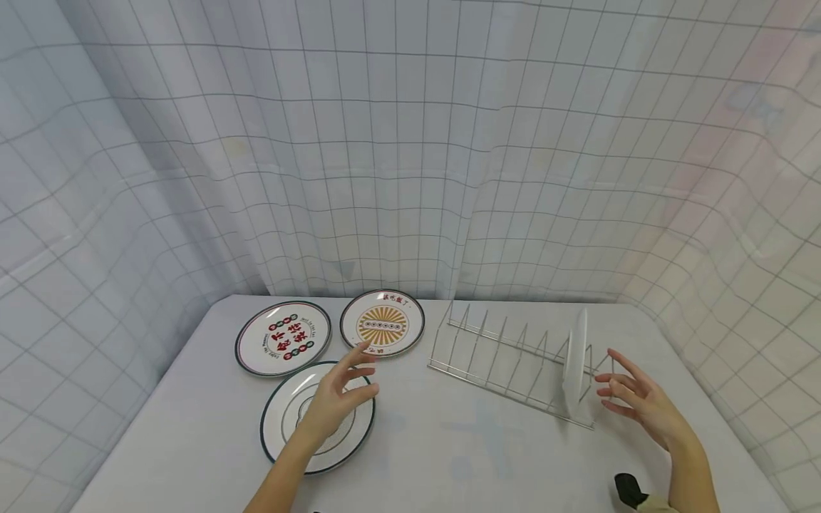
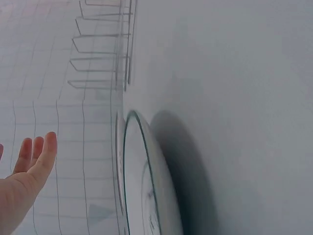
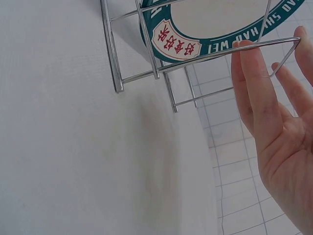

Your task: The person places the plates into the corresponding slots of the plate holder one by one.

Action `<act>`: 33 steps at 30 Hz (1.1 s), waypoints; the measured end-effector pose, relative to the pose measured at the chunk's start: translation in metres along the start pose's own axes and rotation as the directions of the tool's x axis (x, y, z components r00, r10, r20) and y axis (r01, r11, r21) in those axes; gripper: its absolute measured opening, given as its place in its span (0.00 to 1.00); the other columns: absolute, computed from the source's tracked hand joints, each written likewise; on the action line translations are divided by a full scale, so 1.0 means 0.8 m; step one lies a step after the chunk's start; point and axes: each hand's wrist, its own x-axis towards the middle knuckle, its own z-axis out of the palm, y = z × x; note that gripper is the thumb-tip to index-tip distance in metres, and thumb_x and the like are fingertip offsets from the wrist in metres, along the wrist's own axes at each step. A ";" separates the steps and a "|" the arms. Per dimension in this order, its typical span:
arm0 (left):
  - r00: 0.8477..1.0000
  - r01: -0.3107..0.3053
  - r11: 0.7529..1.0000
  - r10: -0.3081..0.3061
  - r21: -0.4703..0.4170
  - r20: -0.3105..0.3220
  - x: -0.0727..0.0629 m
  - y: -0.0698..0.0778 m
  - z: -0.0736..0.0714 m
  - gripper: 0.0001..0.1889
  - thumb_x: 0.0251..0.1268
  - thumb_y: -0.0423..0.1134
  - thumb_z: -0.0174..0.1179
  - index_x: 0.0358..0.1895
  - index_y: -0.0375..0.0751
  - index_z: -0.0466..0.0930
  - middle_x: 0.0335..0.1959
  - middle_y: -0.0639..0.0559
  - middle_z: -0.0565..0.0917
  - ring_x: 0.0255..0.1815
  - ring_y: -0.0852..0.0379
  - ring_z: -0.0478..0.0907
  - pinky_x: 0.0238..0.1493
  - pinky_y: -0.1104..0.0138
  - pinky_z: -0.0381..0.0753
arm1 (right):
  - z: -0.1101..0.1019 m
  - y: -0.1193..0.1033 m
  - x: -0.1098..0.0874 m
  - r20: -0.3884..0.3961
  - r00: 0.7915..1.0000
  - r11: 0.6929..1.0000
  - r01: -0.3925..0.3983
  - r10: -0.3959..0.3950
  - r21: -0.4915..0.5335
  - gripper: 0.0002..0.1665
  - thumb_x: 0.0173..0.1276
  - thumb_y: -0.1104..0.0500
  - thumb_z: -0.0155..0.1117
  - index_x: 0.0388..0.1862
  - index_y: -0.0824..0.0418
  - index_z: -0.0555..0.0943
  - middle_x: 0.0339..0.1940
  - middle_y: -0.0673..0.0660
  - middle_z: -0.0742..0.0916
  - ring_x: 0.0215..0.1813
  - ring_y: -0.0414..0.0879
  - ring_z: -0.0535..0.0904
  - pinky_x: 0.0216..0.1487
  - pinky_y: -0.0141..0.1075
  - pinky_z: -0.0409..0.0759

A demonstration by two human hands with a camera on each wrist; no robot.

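My left hand (image 1: 336, 399) is held over a white plate with a dark green rim (image 1: 276, 420), its fingers loosely spread and holding nothing. In the left wrist view that plate (image 2: 136, 171) is seen from the side, and the hand (image 2: 27, 181) is apart from it. A white plate (image 1: 576, 363) stands upright at the right end of a wire dish rack (image 1: 507, 388). Its green band with lettering (image 3: 215, 47) shows in the right wrist view. Beside that end is my right hand (image 1: 644, 406), fingers relaxed, fingertips (image 3: 249, 44) right at the rack's end wire.
Two more decorated plates lie flat at the back left: one with red lettering (image 1: 282, 338), one with a yellow sunburst (image 1: 383, 323). Grid-patterned curtain (image 1: 410, 157) surrounds the white table (image 1: 436, 449). A dark object (image 1: 630, 490) is near my right forearm.
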 end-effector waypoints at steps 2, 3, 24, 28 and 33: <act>1.000 0.004 1.000 -0.004 0.030 -0.024 -0.013 -0.005 -0.018 0.34 0.60 0.33 0.58 0.69 0.45 0.55 0.60 0.39 0.67 0.58 0.42 0.67 0.48 0.69 0.77 | 0.000 0.000 0.000 0.001 1.000 1.000 0.004 -0.004 -0.002 0.34 0.74 0.67 0.39 0.74 0.49 0.45 0.51 0.46 0.80 0.48 0.37 0.78 0.48 0.31 0.79; 0.999 0.006 0.999 -0.005 0.045 -0.038 -0.019 -0.007 -0.027 0.34 0.61 0.33 0.58 0.70 0.44 0.55 0.59 0.39 0.67 0.58 0.43 0.68 0.48 0.70 0.77 | 0.000 0.000 0.000 0.002 1.000 1.000 0.006 -0.006 -0.003 0.34 0.74 0.67 0.39 0.74 0.49 0.45 0.51 0.46 0.80 0.48 0.37 0.78 0.48 0.30 0.79; 0.943 0.313 0.916 -0.267 0.251 -0.201 -0.109 -0.037 -0.159 0.39 0.60 0.37 0.59 0.72 0.46 0.48 0.61 0.39 0.64 0.50 0.70 0.70 0.43 0.74 0.75 | 0.001 -0.004 -0.001 0.002 1.000 1.000 0.006 -0.006 0.015 0.34 0.73 0.67 0.40 0.74 0.49 0.46 0.50 0.45 0.80 0.48 0.37 0.78 0.48 0.30 0.79; 0.918 0.393 0.898 -0.373 0.199 -0.132 -0.110 -0.050 -0.162 0.41 0.59 0.37 0.60 0.72 0.46 0.45 0.62 0.34 0.61 0.56 0.51 0.69 0.44 0.72 0.75 | 0.002 -0.003 0.000 0.002 1.000 1.000 0.004 -0.004 0.016 0.34 0.73 0.67 0.40 0.74 0.49 0.46 0.50 0.46 0.80 0.48 0.37 0.78 0.48 0.31 0.79; 0.895 0.446 0.893 -0.444 0.060 -0.040 -0.107 -0.062 -0.159 0.43 0.58 0.34 0.60 0.72 0.41 0.42 0.61 0.29 0.59 0.54 0.52 0.72 0.45 0.71 0.77 | 0.002 -0.002 0.000 0.001 1.000 1.000 0.000 0.000 0.016 0.34 0.73 0.67 0.40 0.74 0.48 0.46 0.50 0.45 0.80 0.48 0.37 0.78 0.48 0.31 0.79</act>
